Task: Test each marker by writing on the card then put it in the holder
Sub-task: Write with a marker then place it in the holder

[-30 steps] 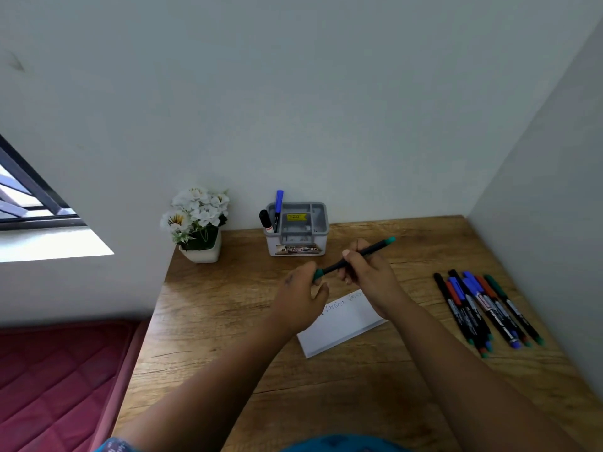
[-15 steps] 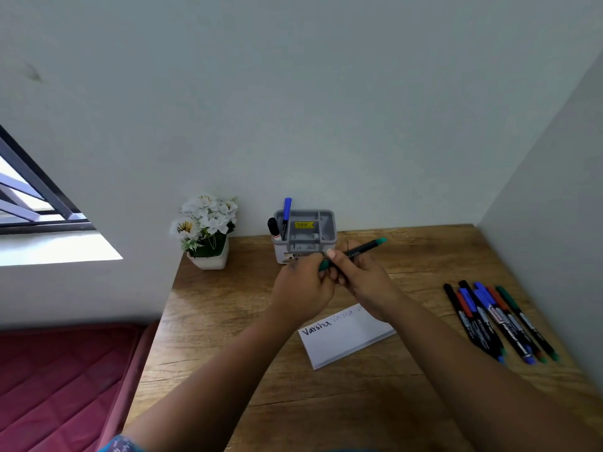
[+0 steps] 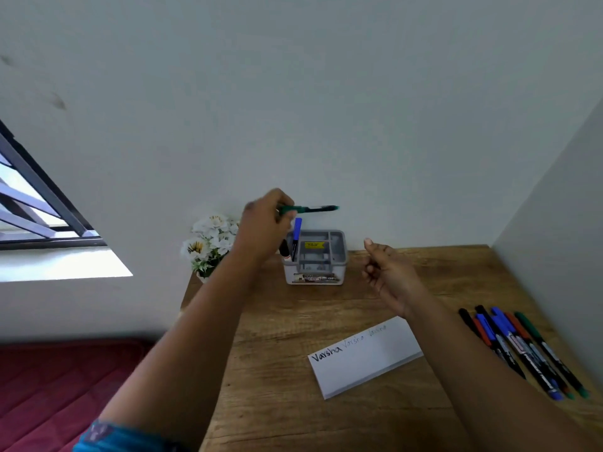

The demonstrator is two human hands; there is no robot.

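The left hand [image 3: 266,223] is raised above the left end of the holder, its fingers curled round the green-capped end of a slim green-and-black marker [image 3: 308,209]. The marker lies almost level in the air, its far tip pointing right, above the holder and not touching it.

The right hand [image 3: 388,272] hovers just right of the holder, above the surface, with loosely curled fingers and the thumb up — it holds nothing.

Below the left hand stands the small grey plastic holder [image 3: 336,256], a box split into compartments, with a yellow label inside and a printed sticker on its front wall. Its leftmost compartment carries two markers upright: a blue-capped marker [image 3: 297,233] and a shorter black-capped marker [image 3: 284,249].

The holder sits at the back of a brown wood-grain surface [image 3: 277,321], near the pale wall. Left of it, partly behind the left forearm, is a bunch of white flowers in a white pot [image 3: 212,243].

Nearer the person lies a white rectangular card [image 3: 368,363], set at an angle — handwriting runs along its upper edge, dark at the left and fainter toward the right.

At the right edge of the surface lies a row of untested markers [image 3: 518,347], touching side by side, in black, red, blue and green.
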